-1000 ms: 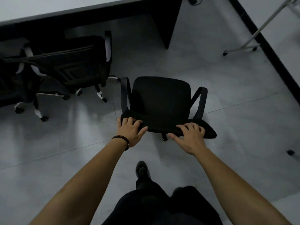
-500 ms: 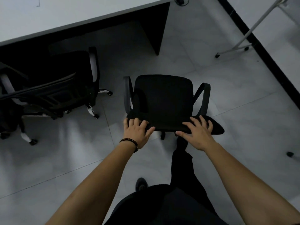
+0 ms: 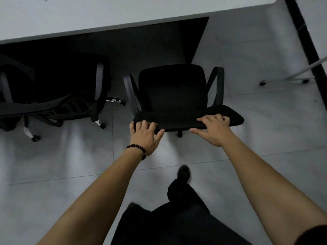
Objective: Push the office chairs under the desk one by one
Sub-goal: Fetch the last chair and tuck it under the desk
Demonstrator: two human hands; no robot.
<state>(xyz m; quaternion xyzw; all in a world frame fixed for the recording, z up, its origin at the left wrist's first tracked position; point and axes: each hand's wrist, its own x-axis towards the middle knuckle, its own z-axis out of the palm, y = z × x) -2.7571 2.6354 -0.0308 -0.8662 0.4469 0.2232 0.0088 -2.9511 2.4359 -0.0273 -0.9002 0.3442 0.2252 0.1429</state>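
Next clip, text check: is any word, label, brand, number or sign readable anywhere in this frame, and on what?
None can be read.
The white desk top carries only a small dark mark at its far edge, too small to tell as writing.
The black office chair with armrests, the black mesh-backed chair beside it and the grey tiled floor show no lettering.

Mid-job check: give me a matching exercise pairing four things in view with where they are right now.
Things:
1. Left hand
2. Right hand
3. Black office chair with grey armrests
4. White rolling stand

Places:
A. On the right end of the black padded chair backrest
B. Partly beneath the white desk, at left
C. On the backrest's left end, beaded bracelet at the wrist
D. On the floor at far right

Pairs: 1-C, 2-A, 3-B, 4-D
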